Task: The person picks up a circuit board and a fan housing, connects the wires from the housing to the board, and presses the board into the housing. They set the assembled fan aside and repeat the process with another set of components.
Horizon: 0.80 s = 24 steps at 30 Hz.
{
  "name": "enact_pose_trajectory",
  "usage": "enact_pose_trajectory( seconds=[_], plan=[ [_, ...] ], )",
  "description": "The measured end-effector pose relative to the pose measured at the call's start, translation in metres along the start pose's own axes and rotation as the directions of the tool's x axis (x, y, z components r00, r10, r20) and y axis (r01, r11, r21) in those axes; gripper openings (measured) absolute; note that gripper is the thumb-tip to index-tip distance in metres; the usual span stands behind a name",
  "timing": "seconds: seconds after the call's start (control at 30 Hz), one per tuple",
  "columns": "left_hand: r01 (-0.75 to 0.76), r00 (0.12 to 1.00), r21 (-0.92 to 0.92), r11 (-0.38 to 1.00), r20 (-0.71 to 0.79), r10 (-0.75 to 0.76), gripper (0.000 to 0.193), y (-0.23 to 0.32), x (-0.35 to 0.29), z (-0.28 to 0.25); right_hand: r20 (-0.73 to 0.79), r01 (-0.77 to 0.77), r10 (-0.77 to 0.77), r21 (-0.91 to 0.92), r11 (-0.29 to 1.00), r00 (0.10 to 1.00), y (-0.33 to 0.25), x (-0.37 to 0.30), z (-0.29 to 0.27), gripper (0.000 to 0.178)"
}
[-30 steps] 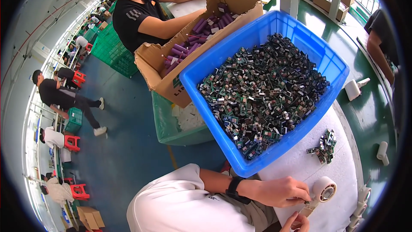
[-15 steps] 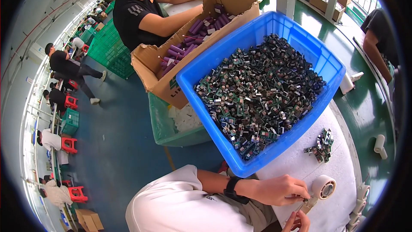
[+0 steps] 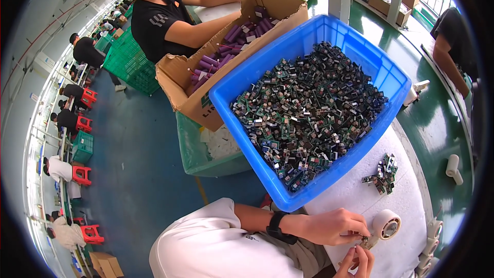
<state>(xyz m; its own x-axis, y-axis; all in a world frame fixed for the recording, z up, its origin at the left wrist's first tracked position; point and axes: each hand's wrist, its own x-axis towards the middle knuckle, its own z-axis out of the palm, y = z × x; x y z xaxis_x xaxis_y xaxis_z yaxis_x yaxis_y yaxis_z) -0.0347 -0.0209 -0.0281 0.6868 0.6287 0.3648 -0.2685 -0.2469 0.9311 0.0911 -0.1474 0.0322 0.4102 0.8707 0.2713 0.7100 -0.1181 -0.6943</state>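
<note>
My left hand (image 3: 342, 226), with a black band on its wrist, pinches a small circuit board (image 3: 366, 240) at the fingertips. Just below it my right hand (image 3: 356, 262) has its fingers pressed together against the near end of the same work; what they pinch is too small to make out. Between the hands and a white round-headed device (image 3: 386, 224), like a small handheld fan, runs its pale handle (image 3: 369, 243). The device lies on a white foam sheet (image 3: 406, 216). A small pile of circuit boards (image 3: 382, 175) rests on that sheet beyond the device.
A blue bin (image 3: 247, 146) full of small circuit boards stands ahead, beside a cardboard box (image 3: 198, 107) of purple battery cells. Under them is a green crate (image 3: 191, 157). White parts (image 3: 454, 170) lie on the green table (image 3: 437, 139) at right. A co-worker (image 3: 167, 20) sits beyond the box.
My right hand has risen closer to my left fingertips, covering more of the handle. The left hand stays nearly still. A person in the far aisle has walked farther off.
</note>
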Motion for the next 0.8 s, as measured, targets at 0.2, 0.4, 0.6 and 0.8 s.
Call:
enact_pose_trajectory(
  seconds=[0.2, 0.4, 0.6, 0.8],
  plan=[
    [-0.009, 0.999, -0.012, 1.0, -0.044, 0.008, 0.022, 0.001, 0.001, 0.001, 0.017, -0.025, 0.026, -0.029, 0.999, 1.0, 0.003, 0.0, 0.001, 0.013],
    [0.01, 0.999, -0.019, 1.0, -0.032, -0.011, 0.024, 0.004, 0.002, 0.0, 0.013, 0.047, -0.047, -0.019, 0.999, 0.999, 0.008, 0.001, 0.003, 0.014],
    [0.0, 1.0, 0.01, 1.0, -0.008, 0.0, 0.027, 0.0, 0.001, -0.002, 0.038, 0.071, -0.069, -0.05, 0.996, 0.997, 0.011, 0.001, 0.005, 0.013],
    [-0.002, 1.0, 0.003, 1.0, -0.006, 0.002, 0.026, 0.0, 0.002, -0.001, -0.006, 0.018, -0.018, -0.054, 0.998, 1.0, 0.009, 0.001, 0.003, 0.011]
  ],
)
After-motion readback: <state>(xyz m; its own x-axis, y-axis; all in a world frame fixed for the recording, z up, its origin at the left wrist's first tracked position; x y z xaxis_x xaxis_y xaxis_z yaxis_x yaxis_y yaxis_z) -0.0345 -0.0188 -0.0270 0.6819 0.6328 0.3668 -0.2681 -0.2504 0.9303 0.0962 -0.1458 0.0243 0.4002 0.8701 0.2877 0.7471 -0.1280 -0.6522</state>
